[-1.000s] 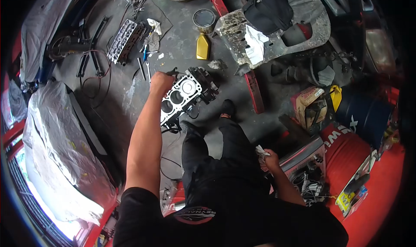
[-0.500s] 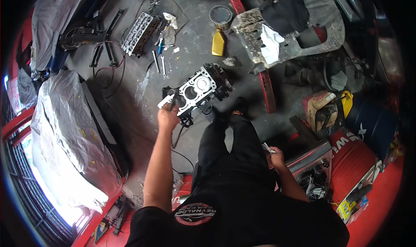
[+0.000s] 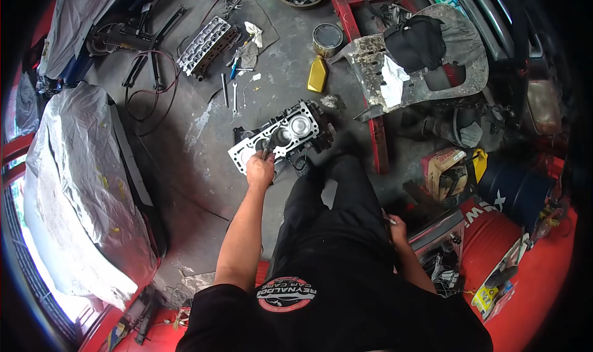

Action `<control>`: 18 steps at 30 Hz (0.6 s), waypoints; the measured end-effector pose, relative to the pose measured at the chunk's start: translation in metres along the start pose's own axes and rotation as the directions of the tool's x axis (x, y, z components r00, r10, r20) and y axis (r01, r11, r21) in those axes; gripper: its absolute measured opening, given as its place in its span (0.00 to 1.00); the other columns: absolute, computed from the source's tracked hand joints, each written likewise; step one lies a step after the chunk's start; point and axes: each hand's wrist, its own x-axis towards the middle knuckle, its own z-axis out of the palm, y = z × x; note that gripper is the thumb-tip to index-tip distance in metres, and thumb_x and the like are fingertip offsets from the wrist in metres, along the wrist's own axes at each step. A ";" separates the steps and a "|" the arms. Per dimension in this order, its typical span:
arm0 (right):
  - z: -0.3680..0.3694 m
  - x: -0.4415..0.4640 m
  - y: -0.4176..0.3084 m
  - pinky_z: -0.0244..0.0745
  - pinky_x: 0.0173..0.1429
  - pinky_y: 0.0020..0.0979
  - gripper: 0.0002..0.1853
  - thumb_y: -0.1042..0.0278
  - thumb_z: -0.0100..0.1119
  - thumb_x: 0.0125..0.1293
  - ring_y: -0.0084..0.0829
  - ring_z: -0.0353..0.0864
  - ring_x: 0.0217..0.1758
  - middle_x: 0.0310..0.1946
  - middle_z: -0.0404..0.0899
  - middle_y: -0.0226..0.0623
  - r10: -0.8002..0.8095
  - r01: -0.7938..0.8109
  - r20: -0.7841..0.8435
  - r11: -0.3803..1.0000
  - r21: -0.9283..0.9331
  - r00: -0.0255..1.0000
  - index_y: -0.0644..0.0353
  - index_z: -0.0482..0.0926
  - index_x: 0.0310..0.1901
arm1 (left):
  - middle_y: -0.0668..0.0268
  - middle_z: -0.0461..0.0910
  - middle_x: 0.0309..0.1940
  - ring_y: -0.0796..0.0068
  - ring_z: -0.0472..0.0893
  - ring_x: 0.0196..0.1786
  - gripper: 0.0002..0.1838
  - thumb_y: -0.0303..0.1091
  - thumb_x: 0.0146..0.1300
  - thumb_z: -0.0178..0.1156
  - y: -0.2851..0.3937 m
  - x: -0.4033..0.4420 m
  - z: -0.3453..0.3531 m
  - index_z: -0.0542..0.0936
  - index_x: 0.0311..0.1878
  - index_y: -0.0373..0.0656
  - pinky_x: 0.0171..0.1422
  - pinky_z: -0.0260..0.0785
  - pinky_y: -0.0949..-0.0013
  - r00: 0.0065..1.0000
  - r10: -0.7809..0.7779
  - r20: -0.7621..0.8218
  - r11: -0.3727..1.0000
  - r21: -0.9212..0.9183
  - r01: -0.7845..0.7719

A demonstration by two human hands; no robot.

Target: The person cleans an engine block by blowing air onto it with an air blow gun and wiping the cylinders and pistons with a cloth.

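An engine block (image 3: pixel 296 127) lies on the floor ahead of my feet, its bright machined top face and cylinder bores turned up. My left hand (image 3: pixel 260 169) reaches over the near edge of that face, fingers closed on a small dark piece (image 3: pixel 265 148) that I cannot make out, over the middle of the block. Beside my right thigh, my right hand (image 3: pixel 398 229) is closed around something small and pale, mostly hidden by the fingers.
Beyond the block lie a cylinder head (image 3: pixel 205 46), a wrench (image 3: pixel 235 97), a yellow oil bottle (image 3: pixel 317 75) and a can (image 3: pixel 327 38). A red steel beam (image 3: pixel 378 145) and a dirty metal panel (image 3: pixel 364 58) stand right; a silver cover (image 3: pixel 80 166) is at left.
My left hand has moved right and slightly nearer along the block's top with the dark piece. My right hand has shifted slightly, and less of its pale item shows. The view has shifted.
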 end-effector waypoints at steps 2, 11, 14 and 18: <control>0.001 0.004 0.000 0.75 0.52 0.27 0.15 0.77 0.57 0.64 0.23 0.81 0.45 0.41 0.84 0.34 -0.028 0.028 0.015 0.999 -0.032 1.000 0.62 0.83 0.51 | 0.47 0.85 0.42 0.46 0.83 0.49 0.18 0.44 0.63 0.64 0.011 0.004 -0.009 0.84 0.48 0.41 0.55 0.74 0.53 0.983 -0.158 0.095 0.986 -0.037 0.162; 0.170 0.132 -0.218 0.73 0.60 0.43 0.16 0.76 0.63 0.62 0.50 0.78 0.54 0.48 0.80 0.46 -0.724 0.677 -0.032 0.658 -0.330 0.689 0.59 0.79 0.53 | 0.41 0.83 0.39 0.40 0.82 0.47 0.19 0.44 0.61 0.66 0.048 -0.006 -0.011 0.84 0.46 0.38 0.52 0.73 0.49 0.959 -0.271 0.080 0.962 0.037 0.269; 0.292 0.200 -0.246 0.70 0.62 0.44 0.14 0.61 0.62 0.68 0.47 0.76 0.57 0.50 0.78 0.45 -0.733 0.708 0.067 0.623 -0.332 0.677 0.56 0.80 0.52 | 0.51 0.80 0.29 0.57 0.79 0.34 0.16 0.42 0.63 0.66 0.052 -0.013 -0.005 0.83 0.41 0.36 0.40 0.71 0.57 0.961 -0.277 0.021 0.960 -0.037 0.278; 0.385 0.234 -0.265 0.72 0.60 0.47 0.25 0.40 0.53 0.70 0.49 0.74 0.59 0.56 0.76 0.41 -0.606 0.480 0.071 0.548 -0.685 0.792 0.53 0.79 0.53 | 0.48 0.80 0.26 0.52 0.78 0.27 0.15 0.40 0.64 0.67 0.090 -0.009 -0.023 0.82 0.40 0.35 0.38 0.71 0.58 0.882 -0.464 0.086 0.880 -0.067 0.470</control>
